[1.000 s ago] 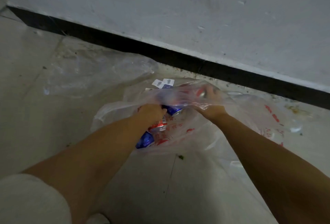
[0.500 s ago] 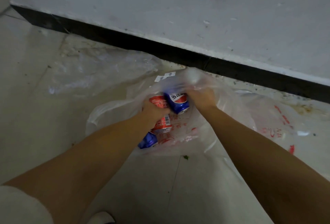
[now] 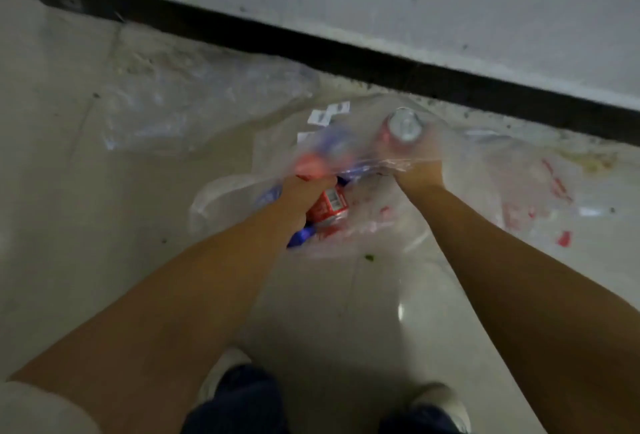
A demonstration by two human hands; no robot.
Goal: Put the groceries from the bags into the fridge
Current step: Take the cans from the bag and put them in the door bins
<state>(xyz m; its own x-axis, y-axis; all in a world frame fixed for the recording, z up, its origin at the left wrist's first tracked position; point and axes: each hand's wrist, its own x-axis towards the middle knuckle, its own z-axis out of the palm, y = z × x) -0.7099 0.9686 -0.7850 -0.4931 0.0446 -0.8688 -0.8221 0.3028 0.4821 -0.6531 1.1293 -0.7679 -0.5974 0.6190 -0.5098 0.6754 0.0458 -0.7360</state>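
Head view: right hand (image 3: 417, 170) grips a red can (image 3: 398, 130) at one o'clock through the bag (image 3: 381, 226); left hand's (image 3: 304, 191) grip is unclear; lift clear of plastic.

Indoor room, likely a home, seen at floor level: pale glossy tiled floor (image 3: 346, 312) with grit and stains, grey-white plastered wall (image 3: 415, 1) with scuffs, black skirting strip (image 3: 346, 56) along its foot. Thin plastic shopping bags (image 3: 363, 191) lie on the floor by the wall with drink cans (image 3: 401, 129) inside. Dim light. No furniture in view, so which room cannot be told.
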